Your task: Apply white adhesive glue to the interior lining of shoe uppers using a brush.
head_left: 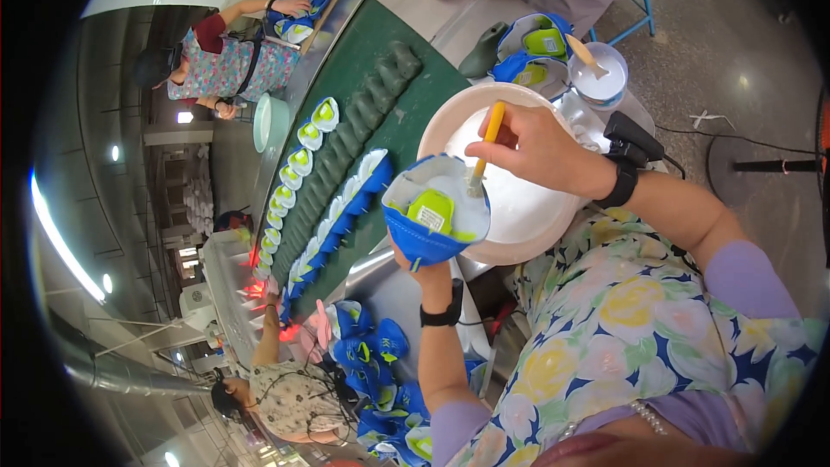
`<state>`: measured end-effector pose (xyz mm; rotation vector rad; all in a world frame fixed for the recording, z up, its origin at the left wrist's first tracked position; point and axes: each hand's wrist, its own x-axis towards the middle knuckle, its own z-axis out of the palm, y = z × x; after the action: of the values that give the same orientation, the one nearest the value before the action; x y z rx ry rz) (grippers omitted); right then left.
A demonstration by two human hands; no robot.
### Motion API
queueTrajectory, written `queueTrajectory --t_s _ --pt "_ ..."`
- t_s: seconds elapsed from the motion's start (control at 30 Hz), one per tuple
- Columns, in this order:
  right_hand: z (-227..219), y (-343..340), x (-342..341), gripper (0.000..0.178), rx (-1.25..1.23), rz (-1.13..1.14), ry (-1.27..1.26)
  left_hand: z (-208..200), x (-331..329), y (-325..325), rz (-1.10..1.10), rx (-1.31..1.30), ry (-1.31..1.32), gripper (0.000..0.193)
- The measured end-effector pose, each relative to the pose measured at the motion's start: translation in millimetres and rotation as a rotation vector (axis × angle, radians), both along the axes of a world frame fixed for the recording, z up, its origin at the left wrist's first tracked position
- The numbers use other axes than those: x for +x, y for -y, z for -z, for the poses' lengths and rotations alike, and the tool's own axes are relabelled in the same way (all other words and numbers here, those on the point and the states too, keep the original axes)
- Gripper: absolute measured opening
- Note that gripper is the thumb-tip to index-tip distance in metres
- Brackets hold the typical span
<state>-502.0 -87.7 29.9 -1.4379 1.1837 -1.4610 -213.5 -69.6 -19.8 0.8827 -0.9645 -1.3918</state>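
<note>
My left hand (425, 270) is closed round the underside of a blue shoe upper (422, 244) with a white lining and a lime-green patch inside, holding its opening upward. My right hand (546, 151) pinches the yellow handle of a flat brush (492, 131). The bristles touch the white lining on the right inner side of the upper. Right beside and partly behind the upper stands a pale pink basin (448, 111) of white liquid (538, 212), with my right hand over it.
A green conveyor belt (356, 56) carries dark green shoe lasts (346, 140) and rows of uppers (341, 206). More blue uppers (372, 367) are heaped at lower left. Beyond the basin stand a small bucket (612, 86) with a brush and two uppers (532, 43). Co-workers are around the belt.
</note>
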Motion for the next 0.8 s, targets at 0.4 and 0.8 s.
queueTrajectory --t_s 0.4,0.8 --pt "15 -9 -12 0.021 0.245 -0.1 0.535 -27 -41 32 -0.409 -0.675 1.098 0.034" --pt "9 -7 -9 0.015 -0.57 -0.351 0.046 -6 -51 -19 0.09 0.868 -0.257 0.047"
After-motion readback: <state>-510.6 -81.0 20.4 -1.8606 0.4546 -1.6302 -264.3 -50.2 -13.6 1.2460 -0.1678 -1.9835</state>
